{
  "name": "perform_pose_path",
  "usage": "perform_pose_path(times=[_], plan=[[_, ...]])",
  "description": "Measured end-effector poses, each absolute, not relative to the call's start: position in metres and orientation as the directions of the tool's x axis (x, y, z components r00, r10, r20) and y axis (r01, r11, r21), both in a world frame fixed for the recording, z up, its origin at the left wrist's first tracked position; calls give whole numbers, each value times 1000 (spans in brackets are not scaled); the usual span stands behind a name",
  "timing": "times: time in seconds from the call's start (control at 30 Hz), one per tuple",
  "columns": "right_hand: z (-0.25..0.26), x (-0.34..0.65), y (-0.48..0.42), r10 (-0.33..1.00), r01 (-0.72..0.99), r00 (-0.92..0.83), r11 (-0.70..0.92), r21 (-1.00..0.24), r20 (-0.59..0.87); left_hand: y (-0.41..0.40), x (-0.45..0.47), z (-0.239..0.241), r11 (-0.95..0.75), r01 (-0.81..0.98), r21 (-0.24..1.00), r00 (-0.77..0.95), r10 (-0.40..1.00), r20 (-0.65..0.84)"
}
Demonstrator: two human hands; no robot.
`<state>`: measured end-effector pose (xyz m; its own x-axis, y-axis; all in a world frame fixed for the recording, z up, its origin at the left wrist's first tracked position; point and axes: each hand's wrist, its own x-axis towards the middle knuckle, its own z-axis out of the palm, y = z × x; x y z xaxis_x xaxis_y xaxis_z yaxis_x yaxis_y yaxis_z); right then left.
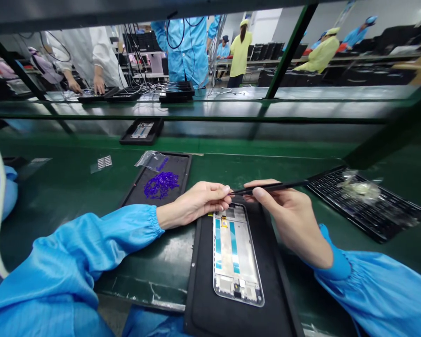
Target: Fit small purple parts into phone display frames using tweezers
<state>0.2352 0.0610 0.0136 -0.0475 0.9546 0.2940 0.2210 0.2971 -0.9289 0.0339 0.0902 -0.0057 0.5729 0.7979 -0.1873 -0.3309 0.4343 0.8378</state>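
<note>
Black tweezers [272, 187] are pinched in my right hand [289, 213], their tips pointing left. Those tips meet the thumb and fingertips of my left hand [203, 201], which are pressed together; whatever lies between them is too small to make out. Below both hands, a silver phone frame [243, 252] with blue-green adhesive strips [234, 248] and a small orange flex piece [224, 222] lies on a black tray [203, 295]. My left hand covers part of the frame's upper end.
To the left, a dark tray [182, 171] holds a pile of small purple pieces [161, 185] and a clear bag [150, 159]. A black slotted tray [340, 206] with a plastic bag [361, 189] lies right. Farther back is another tray [157, 126]. Co-workers [187, 51] stand beyond the shelf.
</note>
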Motion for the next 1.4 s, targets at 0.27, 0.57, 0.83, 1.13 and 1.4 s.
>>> perform_pose_path(times=[0.27, 0.57, 0.83, 1.13, 1.4], plan=[[11, 234, 61, 963, 177, -22, 270, -947, 270, 89, 35, -5, 435, -343, 833, 572, 800, -182], [15, 242, 77, 999, -116, 10, 50, -992, 49, 67, 22, 15, 13, 71, 997, 497, 866, -47], [3, 240, 84, 992, 85, -3, 125, -989, 125, 10, -1, 17, -855, 260, 448, 943, 325, 73], [-4, 232, 83, 958, 282, -188, 262, -923, 215, 5, 7, -10, -971, 238, -16, 926, 222, 305], [0, 231, 80, 867, 532, -329, 498, -685, 375, 10, -2, 9, -925, 192, -327, 797, -47, 602]])
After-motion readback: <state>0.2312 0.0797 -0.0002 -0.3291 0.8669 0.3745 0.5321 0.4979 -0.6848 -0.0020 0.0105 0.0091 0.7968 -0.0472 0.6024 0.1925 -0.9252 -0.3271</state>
